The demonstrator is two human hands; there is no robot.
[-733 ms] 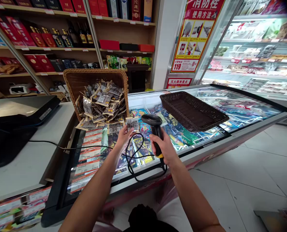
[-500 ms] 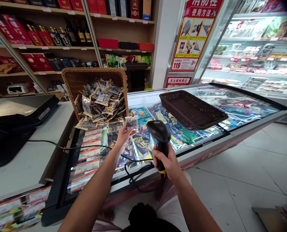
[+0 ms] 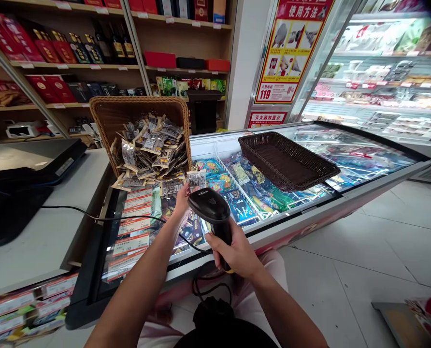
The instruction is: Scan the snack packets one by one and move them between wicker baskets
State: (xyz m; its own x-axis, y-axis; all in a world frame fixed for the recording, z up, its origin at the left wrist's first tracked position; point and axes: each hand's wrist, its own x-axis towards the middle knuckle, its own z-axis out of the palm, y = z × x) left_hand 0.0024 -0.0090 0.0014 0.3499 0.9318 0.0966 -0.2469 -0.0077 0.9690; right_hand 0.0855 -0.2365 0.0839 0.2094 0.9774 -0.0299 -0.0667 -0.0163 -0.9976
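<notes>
My left hand (image 3: 182, 199) pinches a small snack packet (image 3: 196, 179) with a clear, printed wrapper, held in front of the wicker basket. In my right hand (image 3: 239, 251) is a black barcode scanner (image 3: 210, 205), gripped by its handle, its head tilted towards the packet and close to my left fingers. The scanner partly covers those fingertips. A tan wicker basket (image 3: 190, 145), tipped towards me, holds a heap of similar packets (image 3: 152, 145), some spilling over its front edge. From the scanner a black cable (image 3: 128, 218) runs left to the counter.
A glass-topped chest freezer (image 3: 237, 188) with wrapped goods lies under my hands. On it stands a dark brown wicker tray (image 3: 291, 162). Price labels (image 3: 134, 227) line its left end. A grey counter (image 3: 81, 193) with a black device (image 3: 49, 162) is at left; shelves stand behind.
My right hand has brought the scanner left and nearer the packet, turning its head towards it. My left hand keeps the packet in almost the same place.
</notes>
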